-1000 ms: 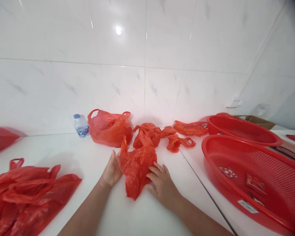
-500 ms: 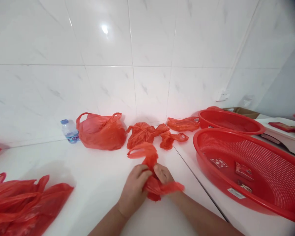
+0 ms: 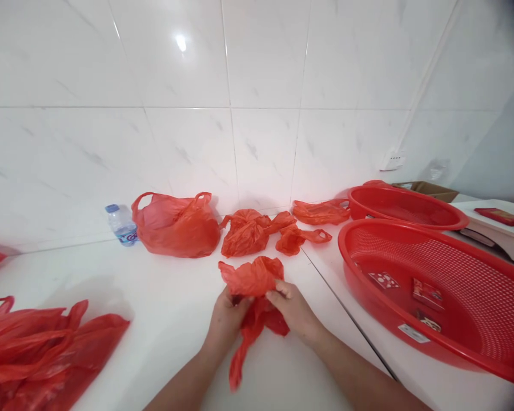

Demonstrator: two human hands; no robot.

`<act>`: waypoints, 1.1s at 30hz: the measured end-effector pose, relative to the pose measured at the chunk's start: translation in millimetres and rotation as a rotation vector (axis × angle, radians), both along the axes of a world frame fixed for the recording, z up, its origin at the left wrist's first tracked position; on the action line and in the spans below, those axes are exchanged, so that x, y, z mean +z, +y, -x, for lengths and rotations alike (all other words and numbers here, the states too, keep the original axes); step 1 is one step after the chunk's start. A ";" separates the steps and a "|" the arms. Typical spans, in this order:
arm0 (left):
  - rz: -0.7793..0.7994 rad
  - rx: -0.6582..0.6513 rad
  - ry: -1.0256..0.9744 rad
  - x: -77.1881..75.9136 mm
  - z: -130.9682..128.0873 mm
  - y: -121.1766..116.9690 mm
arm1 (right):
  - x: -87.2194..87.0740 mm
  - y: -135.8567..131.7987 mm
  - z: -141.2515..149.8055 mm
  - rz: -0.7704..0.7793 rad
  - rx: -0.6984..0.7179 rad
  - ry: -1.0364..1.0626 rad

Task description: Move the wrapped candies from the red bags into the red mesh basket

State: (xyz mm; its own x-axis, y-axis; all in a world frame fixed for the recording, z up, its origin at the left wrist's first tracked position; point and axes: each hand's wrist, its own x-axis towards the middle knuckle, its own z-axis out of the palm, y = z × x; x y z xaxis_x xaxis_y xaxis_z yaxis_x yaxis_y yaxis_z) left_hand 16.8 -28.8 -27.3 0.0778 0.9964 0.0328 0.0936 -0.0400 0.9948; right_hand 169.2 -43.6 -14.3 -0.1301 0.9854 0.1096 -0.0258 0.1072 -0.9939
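Note:
A crumpled red plastic bag (image 3: pixel 257 275) is held in both hands above the white table. My left hand (image 3: pixel 227 319) pinches its left side, thumb towards the middle. My right hand (image 3: pixel 295 311) grips the opposite side between thumb and fingers. One twisted strip of the bag hangs down towards me below the left hand. Whether anything lies inside the bag cannot be seen. Just beyond the hands sit a bunched red bag (image 3: pixel 245 234) and a smaller knotted red bag (image 3: pixel 292 238).
A full red carrier bag (image 3: pixel 177 228) and a water bottle (image 3: pixel 120 225) stand by the tiled wall. More red bags (image 3: pixel 38 354) lie at the left. On the right, a red plastic basket (image 3: pixel 415 325) holds several small packets, with another red basket (image 3: pixel 406 206) behind it.
The bag has been turned and spread between my hands; its loose end now hangs towards me instead of pointing right. My hands have moved slightly apart.

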 end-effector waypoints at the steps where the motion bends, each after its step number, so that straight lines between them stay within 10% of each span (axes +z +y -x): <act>1: 0.019 0.011 -0.089 0.4 2.8 4.9 | 1.3 1.3 -1.8 0.029 -0.005 0.082; 10: -0.031 0.478 -0.446 1.9 69.9 57.6 | 5.2 31.0 -47.4 0.216 -0.369 0.626; 19: -0.937 0.161 0.792 9.5 30.5 19.3 | 24.2 12.4 -37.0 0.051 -0.257 0.414; 23: -0.674 0.025 0.739 11.6 27.3 19.3 | 25.0 15.5 -42.0 0.034 -0.219 0.141; 29: -0.227 0.234 0.223 11.9 42.5 25.7 | 22.8 13.3 -46.5 -0.425 -0.844 -0.480; 33: -0.161 0.230 0.082 18.1 36.1 19.1 | 26.3 -9.3 -19.8 -0.855 -0.650 -0.711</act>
State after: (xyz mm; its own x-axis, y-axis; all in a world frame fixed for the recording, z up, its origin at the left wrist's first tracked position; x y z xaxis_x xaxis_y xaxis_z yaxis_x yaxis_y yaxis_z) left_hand -19.3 -9.7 -9.2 -0.1408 0.9706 0.1953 0.1985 -0.1656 0.9660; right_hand 189.1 -52.8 12.1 0.0554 0.5412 0.8391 0.7751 0.5064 -0.3779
